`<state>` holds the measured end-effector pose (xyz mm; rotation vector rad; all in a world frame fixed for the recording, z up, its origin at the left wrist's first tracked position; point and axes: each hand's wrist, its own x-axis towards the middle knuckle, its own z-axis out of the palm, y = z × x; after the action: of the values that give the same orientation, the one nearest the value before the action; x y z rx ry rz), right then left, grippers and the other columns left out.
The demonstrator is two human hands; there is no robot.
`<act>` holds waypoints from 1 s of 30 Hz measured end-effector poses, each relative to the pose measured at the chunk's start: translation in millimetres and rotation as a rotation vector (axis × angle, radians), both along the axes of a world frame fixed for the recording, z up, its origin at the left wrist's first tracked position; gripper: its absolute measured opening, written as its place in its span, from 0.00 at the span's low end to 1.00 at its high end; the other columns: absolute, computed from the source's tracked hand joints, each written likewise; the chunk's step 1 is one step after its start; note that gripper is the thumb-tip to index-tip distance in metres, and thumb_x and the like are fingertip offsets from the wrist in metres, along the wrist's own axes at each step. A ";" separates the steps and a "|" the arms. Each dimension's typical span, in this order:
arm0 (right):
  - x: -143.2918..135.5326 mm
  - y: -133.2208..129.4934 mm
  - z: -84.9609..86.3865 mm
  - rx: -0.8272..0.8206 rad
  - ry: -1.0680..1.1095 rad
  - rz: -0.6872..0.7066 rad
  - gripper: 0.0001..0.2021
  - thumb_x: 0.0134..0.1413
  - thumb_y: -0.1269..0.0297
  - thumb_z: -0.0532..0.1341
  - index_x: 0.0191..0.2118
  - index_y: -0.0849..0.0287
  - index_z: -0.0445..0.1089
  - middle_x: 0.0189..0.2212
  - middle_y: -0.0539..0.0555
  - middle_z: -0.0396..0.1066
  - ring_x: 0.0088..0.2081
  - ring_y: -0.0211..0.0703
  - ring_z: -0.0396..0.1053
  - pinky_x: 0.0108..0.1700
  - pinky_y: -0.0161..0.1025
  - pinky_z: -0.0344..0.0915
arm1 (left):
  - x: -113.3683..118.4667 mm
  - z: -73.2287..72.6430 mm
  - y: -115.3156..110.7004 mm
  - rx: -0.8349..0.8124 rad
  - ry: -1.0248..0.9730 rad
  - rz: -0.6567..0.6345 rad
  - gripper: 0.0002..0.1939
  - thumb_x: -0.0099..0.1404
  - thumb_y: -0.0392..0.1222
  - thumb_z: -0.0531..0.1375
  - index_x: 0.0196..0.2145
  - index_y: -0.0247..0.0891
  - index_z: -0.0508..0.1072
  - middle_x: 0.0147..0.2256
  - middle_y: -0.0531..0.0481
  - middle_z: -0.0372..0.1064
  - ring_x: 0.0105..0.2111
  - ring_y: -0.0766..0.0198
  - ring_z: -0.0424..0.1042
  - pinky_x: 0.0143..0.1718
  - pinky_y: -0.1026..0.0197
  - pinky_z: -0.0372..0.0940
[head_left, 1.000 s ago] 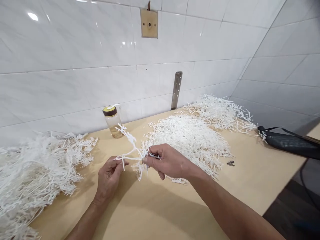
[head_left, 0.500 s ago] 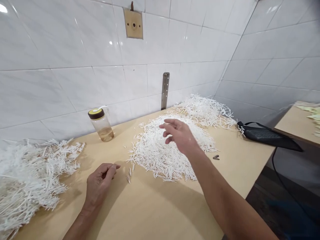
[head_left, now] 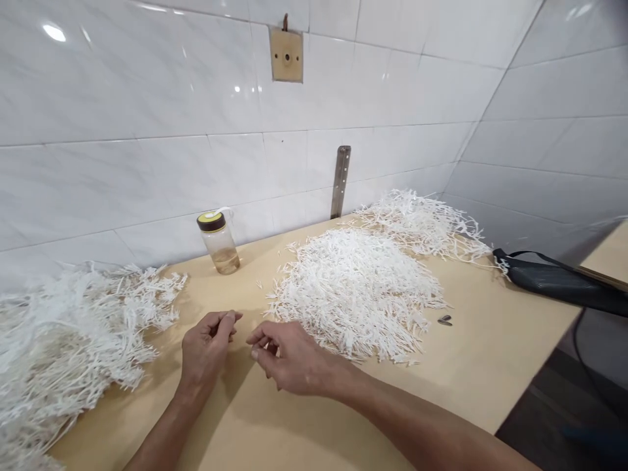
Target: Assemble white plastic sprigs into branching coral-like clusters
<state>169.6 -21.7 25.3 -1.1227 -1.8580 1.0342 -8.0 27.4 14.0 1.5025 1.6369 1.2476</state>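
Just left of the table's middle, my left hand (head_left: 209, 347) is closed, thumb pressed to the curled fingers; anything inside it is too small to make out. Close beside it, my right hand (head_left: 284, 356) is bent with thumb and fingers drawn together in a pinch, at the near left edge of a heap of short white strips (head_left: 358, 288). What the right fingertips hold, if anything, is hidden. A tangled pile of longer white strands with forked ends (head_left: 83, 333) lies left of my left hand.
A clear bottle (head_left: 220, 245) with a dark and yellow lid stands near the tiled wall. Behind the heap is another white strand pile (head_left: 426, 222), and a metal strip (head_left: 340, 182) leans on the wall. Small dark pieces (head_left: 445, 320) and a black bag (head_left: 554, 278) lie to the right.
My right hand has come down and left from above the heap to beside my left hand, its fingers drawing together. The left hand stays closed. The view has turned slightly left.
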 end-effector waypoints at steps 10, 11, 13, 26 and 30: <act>-21.4 -10.2 -38.3 -0.059 0.005 0.096 0.09 0.63 0.63 0.55 0.41 0.58 0.72 0.26 0.50 0.71 0.28 0.40 0.67 0.31 0.36 0.61 | -81.0 51.4 23.6 0.389 0.450 0.397 0.15 0.64 0.41 0.55 0.43 0.37 0.79 0.39 0.46 0.74 0.34 0.62 0.73 0.39 0.60 0.69; -22.2 -9.4 -39.8 -0.073 0.000 0.097 0.10 0.64 0.62 0.54 0.41 0.58 0.71 0.26 0.50 0.70 0.28 0.41 0.66 0.30 0.36 0.61 | -88.2 48.8 26.7 0.366 0.537 0.383 0.15 0.63 0.40 0.56 0.45 0.37 0.78 0.41 0.45 0.73 0.36 0.60 0.73 0.42 0.58 0.69; -23.1 -8.4 -41.1 -0.091 -0.012 0.095 0.10 0.64 0.61 0.54 0.40 0.57 0.71 0.26 0.50 0.71 0.29 0.41 0.67 0.30 0.37 0.61 | -95.3 38.0 31.7 0.262 0.723 0.378 0.19 0.62 0.38 0.59 0.51 0.35 0.75 0.48 0.38 0.70 0.45 0.52 0.72 0.48 0.52 0.67; -23.5 -3.0 -49.8 -0.089 -0.076 0.079 0.13 0.63 0.55 0.54 0.38 0.55 0.73 0.27 0.51 0.73 0.29 0.43 0.69 0.29 0.36 0.64 | -61.8 -21.7 18.2 0.300 0.838 -0.039 0.11 0.71 0.35 0.53 0.41 0.39 0.76 0.36 0.47 0.73 0.40 0.60 0.69 0.42 0.58 0.64; -25.3 -1.2 -48.0 -0.072 -0.108 0.072 0.14 0.63 0.55 0.54 0.36 0.55 0.73 0.24 0.50 0.71 0.25 0.42 0.67 0.27 0.36 0.62 | -53.6 -20.0 12.2 0.374 0.862 -0.178 0.12 0.70 0.32 0.52 0.39 0.38 0.75 0.33 0.46 0.71 0.38 0.59 0.67 0.40 0.57 0.64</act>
<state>144.4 -23.0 -22.7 -1.1823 -1.9729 1.1080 -61.6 39.6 -6.0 2.6083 1.7418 0.8710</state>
